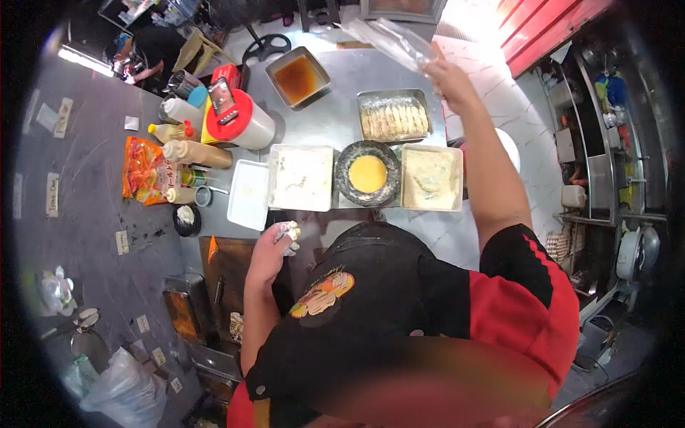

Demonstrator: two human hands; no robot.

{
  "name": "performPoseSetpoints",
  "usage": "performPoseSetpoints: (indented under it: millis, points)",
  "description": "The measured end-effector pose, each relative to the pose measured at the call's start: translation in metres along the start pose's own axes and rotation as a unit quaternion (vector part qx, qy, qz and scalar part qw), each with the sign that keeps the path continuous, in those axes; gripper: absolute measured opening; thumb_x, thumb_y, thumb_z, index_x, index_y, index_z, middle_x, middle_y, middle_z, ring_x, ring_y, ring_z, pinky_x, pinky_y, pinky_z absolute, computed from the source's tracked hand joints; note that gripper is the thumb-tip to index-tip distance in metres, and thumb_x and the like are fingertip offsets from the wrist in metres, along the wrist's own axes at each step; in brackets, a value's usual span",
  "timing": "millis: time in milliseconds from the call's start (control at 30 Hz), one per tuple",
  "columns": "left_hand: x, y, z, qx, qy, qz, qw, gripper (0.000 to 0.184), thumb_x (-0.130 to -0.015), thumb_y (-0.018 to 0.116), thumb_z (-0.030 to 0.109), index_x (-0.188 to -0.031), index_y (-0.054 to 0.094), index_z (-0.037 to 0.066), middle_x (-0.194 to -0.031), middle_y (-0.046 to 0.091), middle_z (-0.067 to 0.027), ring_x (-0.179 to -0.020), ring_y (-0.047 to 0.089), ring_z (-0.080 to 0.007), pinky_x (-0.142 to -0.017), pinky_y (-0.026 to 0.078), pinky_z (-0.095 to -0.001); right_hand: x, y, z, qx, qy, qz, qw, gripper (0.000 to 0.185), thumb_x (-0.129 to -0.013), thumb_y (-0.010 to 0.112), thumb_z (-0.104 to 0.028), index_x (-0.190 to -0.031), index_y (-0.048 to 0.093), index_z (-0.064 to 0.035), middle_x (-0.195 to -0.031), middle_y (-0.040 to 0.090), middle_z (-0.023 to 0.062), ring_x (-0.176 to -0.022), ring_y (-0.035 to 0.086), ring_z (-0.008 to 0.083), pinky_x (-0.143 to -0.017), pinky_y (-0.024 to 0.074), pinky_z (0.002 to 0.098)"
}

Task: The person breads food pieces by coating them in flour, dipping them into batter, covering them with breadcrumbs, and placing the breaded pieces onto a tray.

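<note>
My right hand (444, 77) is raised over the table's far right corner, fingers closed on a clear plastic bag (389, 44). Flour-dusted and curled, my left hand (277, 246) is near the front edge of the table; what it holds, if anything, is too small to tell. Between the hands, a dark bowl (345, 187) of yellow liquid (367, 174) sits between a container of white powder (301, 178) and a container of pale crumbs (432, 178). Behind them, a metal tray (396, 135) holds a row of coated pieces (394, 120).
A square pan of brown liquid (298, 77) stands at the back. To the left are a red-lidded tub (250, 125) with a phone (222, 98) on it, sauce bottles (196, 153), an orange packet (146, 171) and a white lid (248, 194). Another person's arm (148, 73) shows upper left.
</note>
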State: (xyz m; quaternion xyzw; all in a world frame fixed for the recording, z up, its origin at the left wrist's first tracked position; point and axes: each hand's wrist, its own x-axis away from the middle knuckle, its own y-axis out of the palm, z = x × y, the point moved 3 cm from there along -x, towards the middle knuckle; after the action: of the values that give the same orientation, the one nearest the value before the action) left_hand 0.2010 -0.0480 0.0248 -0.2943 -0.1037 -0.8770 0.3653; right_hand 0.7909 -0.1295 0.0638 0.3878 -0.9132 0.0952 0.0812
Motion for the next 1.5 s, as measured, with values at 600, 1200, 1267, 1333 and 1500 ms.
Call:
performPoseSetpoints:
  millis: [600,1200,1267,1333,1500]
  points:
    - [-0.033,0.037,0.014,-0.048,-0.033,0.008,0.998,0.034,-0.106,0.067,0.017,-0.138,0.067,0.006,-0.117,0.077,-0.002,-0.088,0.071,-0.0128,-0.077,0.056,-0.03,-0.033,-0.051,0.2,0.454,0.072,-0.016,0.888,0.035,-0.091,0.075,-0.036,-0.111,0.073,-0.007,-0.116,0.077,0.0188,-0.111,0.072,0.0403,-0.095,0.0562,0.0505]
    - [0.006,0.041,-0.008,0.01,-0.065,0.075,0.995,0.034,-0.105,0.069,0.016,-0.137,0.067,0.007,-0.113,0.075,0.0001,-0.089,0.07,-0.0115,-0.078,0.055,-0.0298,-0.063,0.104,0.179,0.503,-0.104,-0.055,0.856,0.025,-0.1,0.062,-0.032,-0.11,0.074,-0.0119,-0.11,0.077,0.0176,-0.108,0.072,0.0409,-0.091,0.0566,0.0545]
    - [0.011,0.035,-0.019,-0.005,-0.068,0.083,0.994,0.034,-0.106,0.069,0.018,-0.138,0.067,0.007,-0.115,0.076,-0.0006,-0.09,0.071,-0.012,-0.078,0.056,-0.0301,-0.054,0.108,0.165,0.485,-0.128,-0.055,0.864,0.025,-0.1,0.061,-0.031,-0.107,0.074,-0.0109,-0.107,0.077,0.0178,-0.105,0.072,0.0409,-0.089,0.0567,0.0546]
    - [0.014,0.034,-0.024,-0.007,-0.068,0.09,0.994,0.034,-0.106,0.069,0.02,-0.138,0.068,0.007,-0.116,0.076,-0.0006,-0.089,0.071,-0.0122,-0.077,0.057,-0.0301,-0.039,0.116,0.155,0.473,-0.139,-0.072,0.867,0.025,-0.1,0.062,-0.031,-0.106,0.074,-0.0102,-0.106,0.077,0.0178,-0.103,0.072,0.0408,-0.088,0.0569,0.0542]
    - [0.016,0.039,-0.024,0.018,-0.058,0.086,0.994,0.034,-0.106,0.07,0.021,-0.137,0.068,0.008,-0.116,0.076,0.0001,-0.088,0.07,-0.0119,-0.077,0.056,-0.0295,-0.01,0.136,0.156,0.476,-0.073,-0.178,0.858,0.031,-0.101,0.062,-0.037,-0.109,0.077,-0.0111,-0.114,0.077,0.018,-0.109,0.073,0.0388,-0.094,0.0576,0.052]
